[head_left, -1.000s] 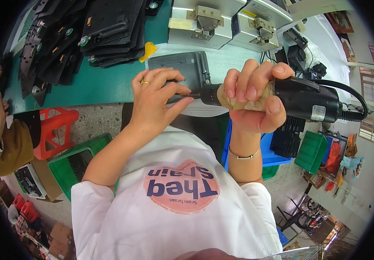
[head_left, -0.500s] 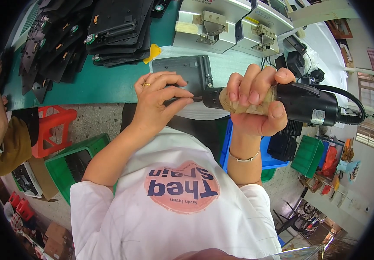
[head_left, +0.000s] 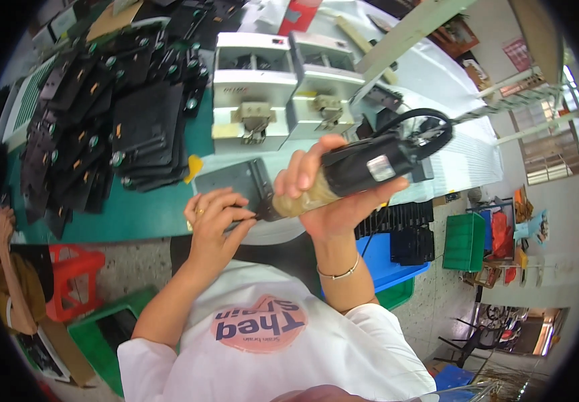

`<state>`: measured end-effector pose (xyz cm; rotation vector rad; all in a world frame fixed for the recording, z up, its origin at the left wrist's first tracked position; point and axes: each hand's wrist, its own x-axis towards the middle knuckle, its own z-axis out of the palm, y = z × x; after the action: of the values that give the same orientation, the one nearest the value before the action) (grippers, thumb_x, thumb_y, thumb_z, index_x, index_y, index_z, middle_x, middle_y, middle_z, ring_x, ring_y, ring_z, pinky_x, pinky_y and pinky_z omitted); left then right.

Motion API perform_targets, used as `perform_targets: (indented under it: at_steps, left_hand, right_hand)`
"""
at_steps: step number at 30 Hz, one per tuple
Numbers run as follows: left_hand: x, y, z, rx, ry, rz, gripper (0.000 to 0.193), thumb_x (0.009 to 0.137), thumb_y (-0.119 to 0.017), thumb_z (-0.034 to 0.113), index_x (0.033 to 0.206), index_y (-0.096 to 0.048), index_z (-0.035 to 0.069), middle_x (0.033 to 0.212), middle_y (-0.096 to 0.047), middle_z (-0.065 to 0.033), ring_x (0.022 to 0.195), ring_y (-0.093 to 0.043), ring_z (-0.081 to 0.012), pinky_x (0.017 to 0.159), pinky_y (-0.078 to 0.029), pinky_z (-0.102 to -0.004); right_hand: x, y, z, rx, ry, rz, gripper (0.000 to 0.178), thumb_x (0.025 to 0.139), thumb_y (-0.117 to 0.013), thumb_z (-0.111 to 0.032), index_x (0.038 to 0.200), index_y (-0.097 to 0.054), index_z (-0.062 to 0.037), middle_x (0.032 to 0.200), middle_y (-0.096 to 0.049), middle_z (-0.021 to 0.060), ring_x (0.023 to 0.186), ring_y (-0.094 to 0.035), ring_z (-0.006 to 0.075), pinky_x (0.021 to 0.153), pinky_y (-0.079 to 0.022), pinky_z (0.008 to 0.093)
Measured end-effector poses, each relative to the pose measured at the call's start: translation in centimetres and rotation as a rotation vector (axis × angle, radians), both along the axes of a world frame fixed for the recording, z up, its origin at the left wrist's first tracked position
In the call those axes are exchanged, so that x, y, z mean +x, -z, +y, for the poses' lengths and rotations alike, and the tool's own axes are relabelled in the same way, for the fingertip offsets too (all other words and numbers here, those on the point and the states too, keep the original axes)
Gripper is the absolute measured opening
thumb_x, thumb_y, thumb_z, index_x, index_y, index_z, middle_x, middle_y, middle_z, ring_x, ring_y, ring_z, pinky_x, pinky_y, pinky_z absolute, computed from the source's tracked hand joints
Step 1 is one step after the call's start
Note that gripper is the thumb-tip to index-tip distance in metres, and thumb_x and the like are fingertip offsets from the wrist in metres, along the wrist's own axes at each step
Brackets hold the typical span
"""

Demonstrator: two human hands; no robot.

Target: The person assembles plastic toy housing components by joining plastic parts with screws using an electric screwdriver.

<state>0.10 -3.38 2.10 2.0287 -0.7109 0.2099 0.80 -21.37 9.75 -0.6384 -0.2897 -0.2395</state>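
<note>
A black electric screwdriver (head_left: pixel 372 159), wrapped in yellowed tape near its nose, lies in the grip of my right hand (head_left: pixel 333 211). Its cable loops from the rear end, and its nose points left and slightly down. Close to that nose, my left hand (head_left: pixel 216 224) has thumb and forefinger pinched together; what sits between the fingertips is too small to make out. Just beyond both hands, a flat black panel (head_left: pixel 230 178) rests on a whitish mat on the green bench. My left hand and the screwdriver cover its near edge.
Two white screw feeders (head_left: pixel 252 90) stand behind the panel. Stacked black panels (head_left: pixel 147 124) fill the bench's left side, with a yellow scrap (head_left: pixel 194 167) beside them. Below are a red stool (head_left: pixel 75 278), a blue crate (head_left: pixel 380 251) and green crates (head_left: pixel 464 241). Another person's hand (head_left: pixel 4 224) shows far left.
The view has tilted up, so the bench sits lower in it. My right hand has swung the screwdriver's rear end upward, tilting its nose down beside my left fingers.
</note>
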Motion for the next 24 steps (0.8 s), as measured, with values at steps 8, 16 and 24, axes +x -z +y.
perform_targets:
  at_steps: [8,16,24]
  left_hand:
    - [-0.5,-0.2,-0.1,0.021,-0.025,0.003,0.012,0.074,-0.077,0.014,0.083,-0.069,0.013,0.107,-0.063,0.0003,0.117,-0.052,-0.0251,0.104,-0.022,-0.0462]
    - [0.0,0.0,-0.2,0.035,0.008,0.014,0.015,0.074,-0.077,0.014,0.086,-0.068,0.014,0.109,-0.062,0.0009,0.120,-0.051,-0.0237,0.106,-0.021,-0.0458]
    - [0.0,0.5,1.4,0.173,-0.059,-0.015,0.031,0.074,-0.078,0.022,0.104,-0.069,0.022,0.116,-0.057,0.0013,0.124,-0.045,-0.0236,0.105,-0.019,-0.0476]
  right_hand:
    - [0.1,0.4,-0.9,-0.036,-0.113,-0.038,0.100,0.071,-0.039,-0.091,0.124,-0.057,-0.0081,0.075,-0.057,0.0095,0.065,-0.050,0.0205,0.062,-0.038,0.0359]
    - [1.1,0.5,-1.4,-0.218,-0.174,-0.309,0.086,0.081,-0.058,-0.071,0.139,-0.043,-0.0091,0.086,-0.054,0.0076,0.074,-0.050,0.0185,0.065,-0.043,0.0352]
    - [0.2,1.9,-0.6,-0.519,0.154,-0.212,0.050,0.085,-0.068,-0.014,0.129,-0.045,-0.0061,0.082,-0.054,0.0061,0.071,-0.051,0.0157,0.061,-0.047,0.0331]
